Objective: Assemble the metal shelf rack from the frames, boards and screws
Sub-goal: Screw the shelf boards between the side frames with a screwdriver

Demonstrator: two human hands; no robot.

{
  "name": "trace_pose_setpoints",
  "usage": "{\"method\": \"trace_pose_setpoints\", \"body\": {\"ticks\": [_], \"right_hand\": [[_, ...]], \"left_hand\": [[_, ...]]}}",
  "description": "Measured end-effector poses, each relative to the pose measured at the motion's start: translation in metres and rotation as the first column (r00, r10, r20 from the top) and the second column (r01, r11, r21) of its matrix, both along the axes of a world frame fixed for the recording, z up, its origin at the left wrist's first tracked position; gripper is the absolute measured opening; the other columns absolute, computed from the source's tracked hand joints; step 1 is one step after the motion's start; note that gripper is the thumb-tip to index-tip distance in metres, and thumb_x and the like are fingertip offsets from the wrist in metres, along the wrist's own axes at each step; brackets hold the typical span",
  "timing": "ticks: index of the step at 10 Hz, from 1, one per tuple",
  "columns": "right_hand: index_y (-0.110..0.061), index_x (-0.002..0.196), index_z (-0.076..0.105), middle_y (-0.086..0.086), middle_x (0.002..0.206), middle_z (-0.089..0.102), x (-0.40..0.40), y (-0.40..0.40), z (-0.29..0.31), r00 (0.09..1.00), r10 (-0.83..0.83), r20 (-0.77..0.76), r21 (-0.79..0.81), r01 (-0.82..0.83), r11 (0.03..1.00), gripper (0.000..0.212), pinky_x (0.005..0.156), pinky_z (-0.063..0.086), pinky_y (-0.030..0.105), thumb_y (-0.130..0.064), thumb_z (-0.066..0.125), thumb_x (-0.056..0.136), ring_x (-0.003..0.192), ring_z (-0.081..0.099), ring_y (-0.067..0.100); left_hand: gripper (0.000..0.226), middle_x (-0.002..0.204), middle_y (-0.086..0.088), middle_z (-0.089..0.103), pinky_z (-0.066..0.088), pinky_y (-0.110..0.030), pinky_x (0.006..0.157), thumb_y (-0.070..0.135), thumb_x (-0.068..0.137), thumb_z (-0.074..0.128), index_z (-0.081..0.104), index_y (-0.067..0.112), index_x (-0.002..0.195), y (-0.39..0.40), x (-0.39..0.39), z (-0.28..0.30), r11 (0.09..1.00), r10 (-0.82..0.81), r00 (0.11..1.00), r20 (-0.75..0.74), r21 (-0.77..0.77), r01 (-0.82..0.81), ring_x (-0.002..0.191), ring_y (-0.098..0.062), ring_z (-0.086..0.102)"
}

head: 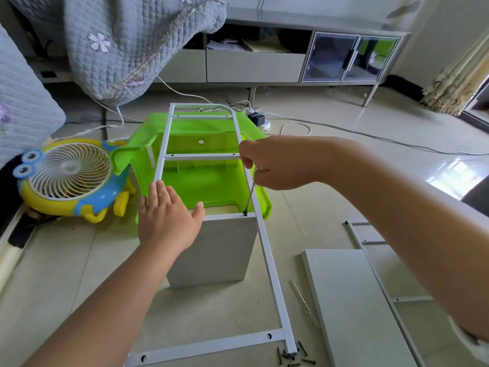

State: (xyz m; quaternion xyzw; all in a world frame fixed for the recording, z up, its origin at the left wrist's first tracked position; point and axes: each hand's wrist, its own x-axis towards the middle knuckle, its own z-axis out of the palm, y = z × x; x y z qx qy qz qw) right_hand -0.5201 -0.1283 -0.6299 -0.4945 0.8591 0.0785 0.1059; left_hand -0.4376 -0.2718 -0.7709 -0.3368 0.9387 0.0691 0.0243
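Note:
A white metal ladder frame (267,256) lies over a grey board (219,250) that stands on edge beneath it. My left hand (165,221) presses flat on the frame and the board's top edge, fingers straight. My right hand (275,162) pinches the top of a thin screwdriver (250,196). Its tip sits on a black screw (245,214) in the crossbar over the board. A second grey board (352,305) and a second frame (381,276) lie on the floor at the right. Loose black screws (293,357) lie by the frame's near foot.
A green plastic stool (203,186) lies on its side under the frame's far end. A yellow and blue fan (71,176) lies to the left. A thin metal tool (304,303) lies on the tiled floor. Cables and a power strip (258,117) run behind.

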Motion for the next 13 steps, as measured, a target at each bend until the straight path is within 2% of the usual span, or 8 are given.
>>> {"method": "trace_pose_setpoints", "body": {"ticks": [4,5,6,7,9,10,11,13], "right_hand": [[-0.011,0.094,0.061,-0.005,0.062,0.036,-0.003,0.0,-0.002,0.976,0.041,-0.215,-0.085,-0.06,0.995,0.035,0.048,0.028,0.021,-0.037,0.038,0.096,0.07,0.043,0.021],[-0.018,0.11,0.058,-0.004,0.083,0.051,-0.005,0.004,-0.002,0.993,0.059,-0.098,-0.076,-0.067,0.995,0.027,0.069,0.045,0.028,-0.034,0.046,0.092,0.084,0.053,0.022],[-0.02,0.118,0.052,-0.002,0.096,0.047,-0.006,0.005,-0.004,0.998,0.061,-0.022,0.018,-0.061,0.998,0.028,0.085,0.046,0.034,-0.019,0.046,0.091,0.093,0.051,0.021],[-0.018,0.117,0.053,-0.008,0.081,0.039,-0.008,0.005,-0.005,0.995,0.078,-0.064,0.019,-0.077,0.997,0.024,0.08,0.041,0.029,-0.018,0.043,0.095,0.086,0.043,0.016],[-0.016,0.112,0.056,-0.009,0.062,0.03,-0.007,0.005,-0.004,0.977,0.073,-0.202,-0.03,-0.08,0.996,0.028,0.047,0.025,0.019,-0.031,0.038,0.098,0.055,0.035,0.011],[-0.014,0.11,0.057,-0.005,0.063,0.031,-0.005,0.002,-0.008,0.965,0.067,-0.253,-0.002,-0.07,0.998,0.036,0.053,0.029,0.025,-0.037,0.033,0.099,0.066,0.04,0.02],[-0.014,0.109,0.054,-0.009,0.065,0.033,-0.004,0.002,-0.006,0.984,0.057,-0.171,0.011,-0.056,0.998,0.036,0.051,0.03,0.024,-0.045,0.044,0.093,0.068,0.041,0.017],[-0.016,0.093,0.036,-0.008,0.068,0.034,-0.005,0.003,0.0,1.0,0.016,-0.019,0.125,-0.013,0.992,0.018,0.048,0.023,0.019,-0.017,0.052,0.087,0.057,0.031,0.005]], "left_hand": [[0.074,0.156,-0.015,-0.002,0.001,-0.037,0.116,0.05,0.096,0.022,0.006,-0.001,0.147,0.002,0.001,0.002,1.0,0.002,1.0,0.007,0.0,-0.002,0.145,-0.024,-0.004],[0.074,0.156,-0.016,-0.002,0.001,-0.037,0.116,0.05,0.096,0.021,0.005,-0.001,0.147,0.002,0.001,0.001,1.0,-0.002,1.0,0.01,0.003,0.001,0.145,-0.024,-0.005],[0.074,0.156,-0.016,-0.001,0.002,-0.038,0.116,0.05,0.096,0.021,0.006,-0.002,0.147,0.001,0.001,0.0,1.0,-0.005,1.0,0.002,-0.007,0.005,0.145,-0.024,-0.004],[0.074,0.156,-0.016,0.0,0.003,-0.037,0.116,0.05,0.095,0.021,0.007,-0.001,0.147,0.001,0.001,0.0,1.0,-0.005,1.0,0.0,-0.016,0.005,0.145,-0.025,-0.003],[0.074,0.156,-0.016,0.0,0.003,-0.037,0.116,0.05,0.096,0.021,0.007,-0.002,0.147,0.002,0.002,0.0,1.0,-0.007,1.0,0.001,-0.023,0.007,0.145,-0.025,-0.003],[0.074,0.156,-0.016,-0.001,0.003,-0.037,0.116,0.05,0.096,0.021,0.007,-0.001,0.147,0.002,0.002,0.0,1.0,-0.009,1.0,0.001,-0.019,0.009,0.145,-0.025,-0.003],[0.073,0.156,-0.016,0.0,0.003,-0.038,0.116,0.05,0.096,0.022,0.008,-0.001,0.147,0.001,0.002,-0.001,1.0,-0.01,1.0,-0.009,-0.023,0.01,0.145,-0.025,-0.003],[0.07,0.156,-0.017,0.002,0.004,-0.038,0.116,0.05,0.095,0.022,0.012,0.003,0.147,0.001,0.002,-0.002,0.999,-0.019,1.0,-0.021,-0.033,0.018,0.145,-0.025,-0.002]]}}
